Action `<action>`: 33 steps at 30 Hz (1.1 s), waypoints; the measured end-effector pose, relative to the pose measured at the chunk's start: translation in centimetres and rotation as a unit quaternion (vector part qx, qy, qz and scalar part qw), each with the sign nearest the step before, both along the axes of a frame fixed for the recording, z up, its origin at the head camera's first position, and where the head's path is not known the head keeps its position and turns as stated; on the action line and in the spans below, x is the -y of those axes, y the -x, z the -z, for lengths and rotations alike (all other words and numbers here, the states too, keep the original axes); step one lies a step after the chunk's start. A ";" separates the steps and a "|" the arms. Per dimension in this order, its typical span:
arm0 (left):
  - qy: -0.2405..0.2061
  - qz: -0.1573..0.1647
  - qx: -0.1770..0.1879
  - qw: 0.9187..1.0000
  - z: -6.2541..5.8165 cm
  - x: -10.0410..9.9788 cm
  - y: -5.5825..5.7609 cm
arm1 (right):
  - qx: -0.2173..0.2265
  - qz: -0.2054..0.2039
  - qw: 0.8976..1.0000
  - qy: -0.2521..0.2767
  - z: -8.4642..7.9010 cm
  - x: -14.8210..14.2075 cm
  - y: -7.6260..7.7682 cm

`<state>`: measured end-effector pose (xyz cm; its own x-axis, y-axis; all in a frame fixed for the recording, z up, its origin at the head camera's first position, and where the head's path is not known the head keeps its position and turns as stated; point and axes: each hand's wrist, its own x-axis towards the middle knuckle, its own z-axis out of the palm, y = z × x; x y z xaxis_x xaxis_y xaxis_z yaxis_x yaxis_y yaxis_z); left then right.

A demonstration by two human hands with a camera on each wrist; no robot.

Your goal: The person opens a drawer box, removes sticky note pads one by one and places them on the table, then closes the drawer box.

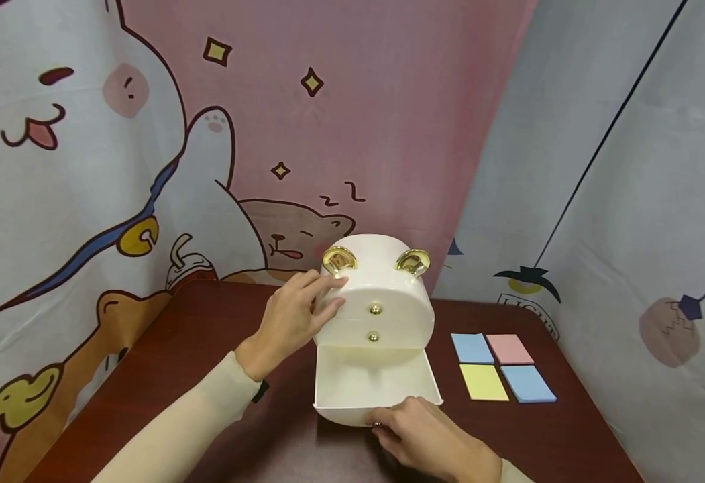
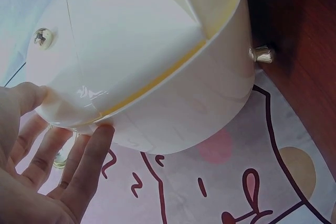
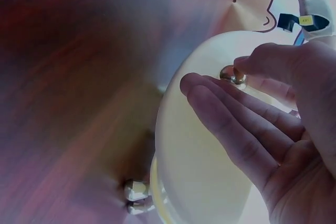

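A white drawer box (image 1: 382, 295) with gold ear-shaped trims stands on the table, its bottom drawer (image 1: 371, 376) pulled out and bare inside. My left hand (image 1: 292, 315) holds the box's left side near the gold ear (image 1: 339, 259), thumb on the front face and fingers spread along the curved side (image 2: 178, 108). At the drawer's front, my right hand (image 1: 427, 436) pinches the gold knob (image 3: 232, 75) between thumb and finger, with the other fingers extended over the drawer front (image 3: 197, 145). Two gold knobs (image 1: 375, 308) show on the upper front.
To the right of the box lie several sticky-note pads: blue (image 1: 471, 348), pink (image 1: 510, 349), yellow (image 1: 483, 382) and another blue (image 1: 528, 384). The dark wood table (image 1: 255, 429) meets a cartoon-print curtain (image 1: 376, 134) behind. Small metallic feet (image 2: 263, 54) show under the box.
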<state>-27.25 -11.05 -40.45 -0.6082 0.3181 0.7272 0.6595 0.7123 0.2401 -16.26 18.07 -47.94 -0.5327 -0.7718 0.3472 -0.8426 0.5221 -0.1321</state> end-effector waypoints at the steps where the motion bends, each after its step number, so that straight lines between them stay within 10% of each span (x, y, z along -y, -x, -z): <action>1: 0.000 -0.001 0.000 1.000 0.0 0.0 0.0 | -0.006 0.001 1.000 0.001 0.0 0.0 0.2; 33: 0.000 -0.003 0.001 1.000 -0.1 0.1 -0.1 | -0.037 0.030 0.999 0.014 1.0 1.3 5.1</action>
